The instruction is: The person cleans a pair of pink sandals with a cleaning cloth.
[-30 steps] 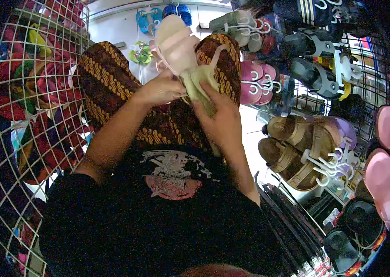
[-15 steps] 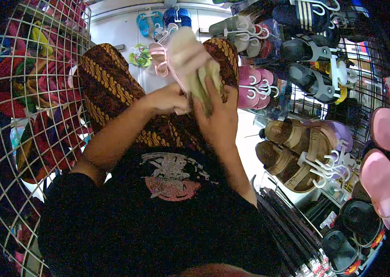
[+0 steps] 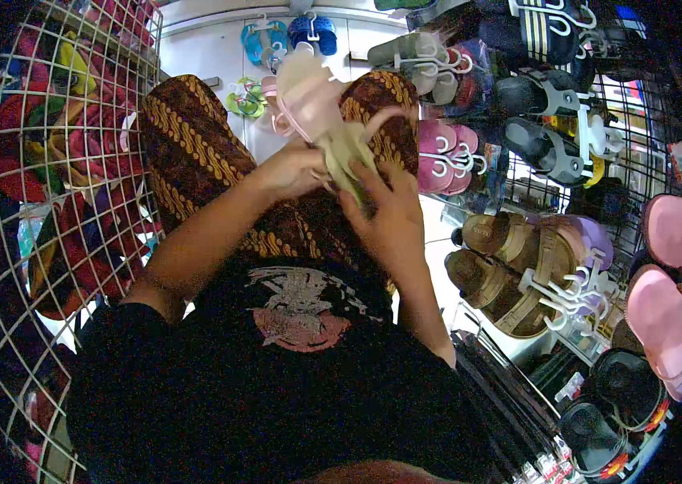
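A pale pink sandal (image 3: 304, 89), smeared by motion, points away from me above my lap, its thin straps out to the sides. My left hand (image 3: 296, 168) is closed round its near end; the fingertips are partly hidden. A crumpled yellow-green cloth (image 3: 347, 153) lies against the near part of the sandal. My right hand (image 3: 385, 198) grips this cloth, fingers bent over it and pressed toward the sandal. Both hands are close together between my knees, over the brown batik trousers (image 3: 196, 121).
At left stands a wire grid (image 3: 58, 161) with colourful goods behind it. Brown sandals (image 3: 510, 270), pink slippers (image 3: 447, 157) and black sandals (image 3: 542, 149) hang at right on white hangers. Green sandals (image 3: 246, 97) and blue sandals (image 3: 312, 34) are on the white tiles ahead.
The cloth has slid down toward my right hand, baring more of the sandal's sole. My right hand has shifted slightly nearer to me, its fingers moving. The left hand has barely moved.
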Demonstrator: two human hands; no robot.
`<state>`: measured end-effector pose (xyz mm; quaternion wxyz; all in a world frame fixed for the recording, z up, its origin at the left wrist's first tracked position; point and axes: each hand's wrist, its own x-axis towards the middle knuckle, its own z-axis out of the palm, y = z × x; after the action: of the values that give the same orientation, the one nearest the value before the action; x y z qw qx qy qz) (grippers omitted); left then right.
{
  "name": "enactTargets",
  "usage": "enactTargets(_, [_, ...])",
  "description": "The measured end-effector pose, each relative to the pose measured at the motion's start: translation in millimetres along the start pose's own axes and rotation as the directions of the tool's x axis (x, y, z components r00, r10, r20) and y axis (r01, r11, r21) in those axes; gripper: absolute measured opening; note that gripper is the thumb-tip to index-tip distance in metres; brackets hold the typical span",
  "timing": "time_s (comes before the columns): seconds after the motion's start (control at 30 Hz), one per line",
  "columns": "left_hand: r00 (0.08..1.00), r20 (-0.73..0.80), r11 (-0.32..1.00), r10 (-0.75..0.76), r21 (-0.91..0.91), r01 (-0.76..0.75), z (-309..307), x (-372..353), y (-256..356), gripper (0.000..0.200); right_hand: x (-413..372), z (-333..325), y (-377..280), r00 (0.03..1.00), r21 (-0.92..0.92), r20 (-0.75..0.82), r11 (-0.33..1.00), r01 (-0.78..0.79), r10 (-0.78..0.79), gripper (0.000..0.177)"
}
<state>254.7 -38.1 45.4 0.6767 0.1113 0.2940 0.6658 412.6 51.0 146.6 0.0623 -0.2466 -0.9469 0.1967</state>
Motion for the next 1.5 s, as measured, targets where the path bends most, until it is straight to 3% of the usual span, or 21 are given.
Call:
enactTargets(0.03, [0.999, 0.012, 0.992, 0.047, -0.118, -0.045, 1, 2, -1, 0.055, -2, -6, 3, 0.999, 0.011, 0.052, 1.000, -0.013, 0.013, 0.040])
enactTargets(0.07, [0.995, -0.022, 0.989, 0.102, -0.103, -0.103, 4, 2, -4, 0.056, -1, -10, 7, 0.996, -0.008, 0.082, 0.999, -0.033, 0.034, 0.039])
enactTargets(0.13, [0.999, -0.025, 0.991, -0.037, 0.129, 0.040, -4, 3, -2, 0.058, 2, -1, 9, 0.997, 0.002, -0.007, 0.997, -0.073, 0.073, 0.039])
enactTargets(0.2, [0.999, -0.035, 0.993, -0.025, 0.118, 0.029, 1, 2, 0, 0.062, 5, 2, 0, 0.993, -0.002, -0.106, 0.999, -0.046, 0.046, 0.036])
enactTargets(0.23, [0.999, -0.040, 0.993, -0.018, 0.112, 0.022, 7, 1, 4, 0.064, 2, 2, 2, 0.998, 0.032, -0.050, 0.999, -0.038, 0.040, 0.036])
enactTargets(0.3, [0.985, 0.087, 0.980, 0.148, -0.145, -0.134, -10, 7, -8, 0.063, -6, -1, 11, 0.998, 0.105, 0.061, 0.994, -0.030, 0.024, 0.036])
enactTargets(0.33, [0.987, 0.119, 0.974, 0.111, -0.212, -0.084, -10, 8, -9, 0.067, -6, -13, 14, 0.989, 0.123, 0.145, 0.992, -0.038, 0.020, 0.036])
enactTargets(0.43, [0.996, -0.042, 0.996, 0.084, -0.024, -0.085, 9, 1, -10, 0.069, -8, -15, 24, 0.996, 0.068, 0.090, 0.997, -0.037, 0.031, 0.037])
enactTargets(0.5, [0.998, -0.065, 0.994, 0.001, 0.112, 0.007, 6, 0, -11, 0.066, -10, -5, 21, 1.000, 0.070, 0.019, 0.997, -0.018, 0.017, 0.038])
enactTargets(0.63, [0.996, 0.080, 0.999, 0.042, 0.000, -0.042, -8, 0, -10, 0.053, -17, -6, 25, 0.997, 0.129, 0.082, 0.992, -0.013, 0.003, 0.037])
enactTargets(0.67, [0.993, -0.023, 0.991, 0.118, -0.056, -0.119, -2, 6, -20, 0.049, -19, -12, 30, 0.993, 0.154, 0.112, 0.987, -0.043, 0.025, 0.037])
enactTargets(0.7, [0.995, -0.046, 0.995, 0.083, -0.059, -0.086, 2, 5, -21, 0.049, -21, -14, 32, 0.989, 0.178, 0.141, 0.981, -0.076, 0.051, 0.037])
enactTargets(0.83, [0.997, -0.069, 0.995, 0.038, -0.091, -0.044, 3, 6, -23, 0.047, -23, 1, 24, 0.999, 0.029, -0.024, 0.999, -0.026, 0.027, 0.038])
enactTargets(0.97, [0.998, -0.009, 0.995, 0.066, -0.072, -0.066, -1, 6, -21, 0.041, -33, -17, 34, 0.975, 0.199, 0.211, 0.973, -0.114, 0.071, 0.040])
enactTargets(1.1, [1.000, -0.012, 1.000, -0.002, 0.025, 0.002, -4, 7, -28, 0.039, -33, -7, 38, 1.000, -0.048, -0.002, 0.999, -0.012, 0.012, 0.039])
enactTargets(1.17, [0.997, -0.004, 0.997, 0.081, 0.005, -0.081, -5, 11, -28, 0.040, -36, -9, 29, 0.999, 0.029, 0.044, 0.999, -0.031, 0.029, 0.039])
enactTargets(1.23, [0.999, 0.004, 0.997, 0.031, 0.064, -0.032, 3, 4, -17, 0.041, -39, -19, 30, 0.991, 0.110, 0.136, 0.994, -0.001, -0.014, 0.040])
enactTargets(1.3, [0.999, -0.009, 0.987, -0.053, 0.154, 0.054, 12, -3, -3, 0.043, -35, -26, 22, 0.970, 0.371, 0.159, 0.899, -0.232, 0.185, 0.040])
enactTargets(1.37, [0.994, -0.024, 0.969, -0.108, 0.221, 0.110, 14, -4, 1, 0.046, -33, -18, 33, 1.000, 0.021, -0.023, 1.000, 0.009, -0.009, 0.038])
enactTargets(1.4, [0.994, -0.021, 0.967, -0.103, 0.233, 0.105, 12, -2, -2, 0.047, -34, -10, 32, 1.000, -0.041, -0.001, 0.999, -0.002, 0.002, 0.038])
enactTargets(1.5, [1.000, 0.002, 0.986, 0.006, 0.165, -0.006, -1, 8, -12, 0.050, -37, -12, 33, 0.994, 0.107, 0.084, 0.992, 0.066, -0.075, 0.039])
